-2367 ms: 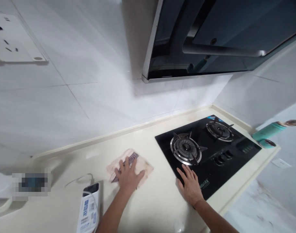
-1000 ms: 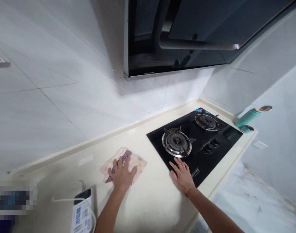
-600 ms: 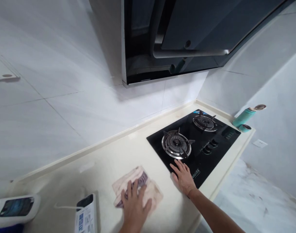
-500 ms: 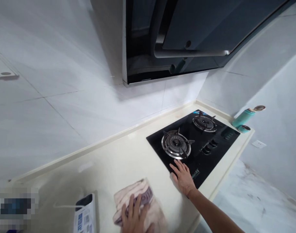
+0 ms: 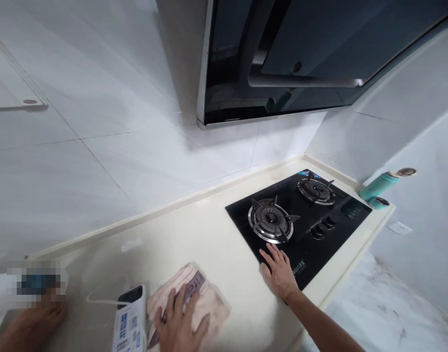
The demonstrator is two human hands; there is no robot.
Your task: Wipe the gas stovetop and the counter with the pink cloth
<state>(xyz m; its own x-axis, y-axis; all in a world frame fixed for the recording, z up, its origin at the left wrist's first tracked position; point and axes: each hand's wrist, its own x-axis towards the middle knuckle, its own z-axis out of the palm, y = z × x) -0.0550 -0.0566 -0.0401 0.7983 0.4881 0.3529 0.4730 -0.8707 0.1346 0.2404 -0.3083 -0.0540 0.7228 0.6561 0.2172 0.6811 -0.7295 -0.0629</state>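
My left hand [image 5: 178, 322] lies flat with spread fingers on a crumpled pink-white cloth [image 5: 207, 300] on the cream counter [image 5: 194, 234], near its front edge. The cloth touches a white power bank [image 5: 130, 318] with a white cable on its left. My right hand [image 5: 280, 274] rests open, palm down, on the near corner of the black glass gas hob [image 5: 319, 230]. Its fingertips sit just short of the closer burner [image 5: 270, 220].
A dark range hood [image 5: 301, 58] hangs above the hob. A teal bottle [image 5: 378, 186] and its cap stand at the counter's far right corner. Another person's hand [image 5: 29, 325] is at the bottom left, beside a blurred object [image 5: 36, 283]. A wall socket [image 5: 11, 93] is at upper left.
My left hand has slid the cloth toward the counter's front edge, then left up against the power bank. My right hand has stayed on the hob. Another hand has appeared at bottom left.
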